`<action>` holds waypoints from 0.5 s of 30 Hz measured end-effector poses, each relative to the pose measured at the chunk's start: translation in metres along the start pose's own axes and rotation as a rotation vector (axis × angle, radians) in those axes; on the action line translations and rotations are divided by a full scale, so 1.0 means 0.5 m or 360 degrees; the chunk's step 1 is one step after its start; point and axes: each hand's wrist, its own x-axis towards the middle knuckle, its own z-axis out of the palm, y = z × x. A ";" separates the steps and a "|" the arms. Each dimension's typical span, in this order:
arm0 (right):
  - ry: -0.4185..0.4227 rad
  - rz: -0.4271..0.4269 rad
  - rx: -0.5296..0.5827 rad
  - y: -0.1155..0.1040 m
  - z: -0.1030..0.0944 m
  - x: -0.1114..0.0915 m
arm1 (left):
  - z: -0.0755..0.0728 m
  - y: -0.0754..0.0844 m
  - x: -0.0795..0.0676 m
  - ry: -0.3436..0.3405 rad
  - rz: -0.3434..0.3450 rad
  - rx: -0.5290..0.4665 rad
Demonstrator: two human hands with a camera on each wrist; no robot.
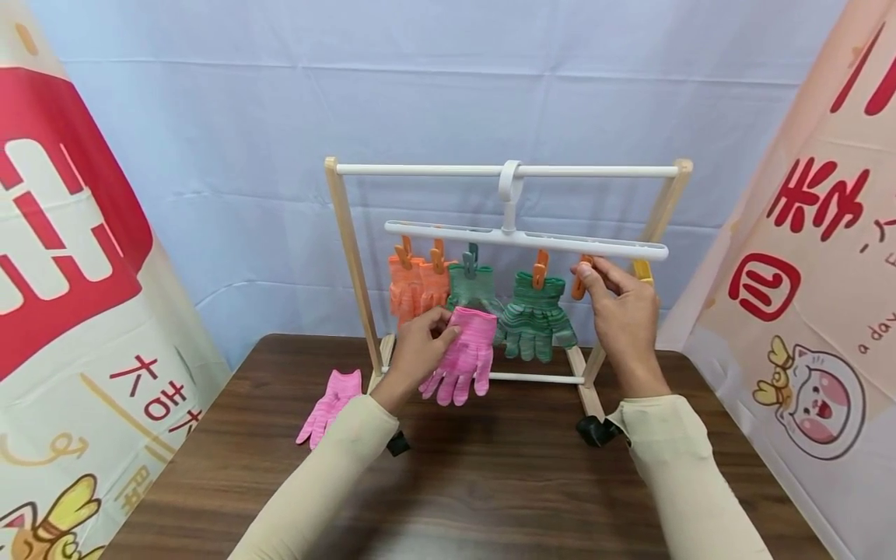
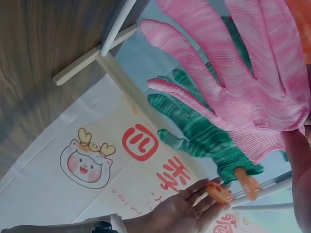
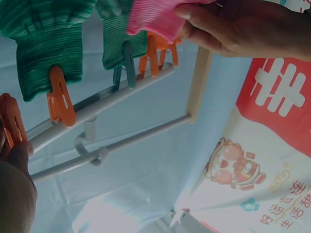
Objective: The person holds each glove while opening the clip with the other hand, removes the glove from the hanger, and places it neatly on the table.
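pink glove (image 1: 467, 354) in left grip (image 1: 422, 348), orange clip (image 1: 579, 288) in right grip (image 1: 627, 317)

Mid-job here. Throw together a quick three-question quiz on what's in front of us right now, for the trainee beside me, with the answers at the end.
1. Multiple choice: the left grip holds: A) an orange glove; B) a pink glove; C) a hanger.
2. True or false: a second pink glove lies on the table.
3. Fill in the blank: the right grip pinches a clothespin whose colour is ____.

Key: 1. B; 2. True; 3. orange.
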 end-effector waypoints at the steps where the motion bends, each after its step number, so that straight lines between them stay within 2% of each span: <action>1: -0.0002 0.0006 -0.0002 0.000 0.000 0.000 | -0.005 -0.003 -0.001 0.0005 -0.0008 0.0004; 10: 0.0014 0.0003 -0.0068 0.003 -0.001 0.002 | -0.052 -0.031 -0.011 0.0042 -0.0140 0.0031; 15: 0.0004 0.0015 -0.0091 0.005 0.000 0.000 | -0.070 -0.050 -0.017 0.0051 -0.0152 0.0057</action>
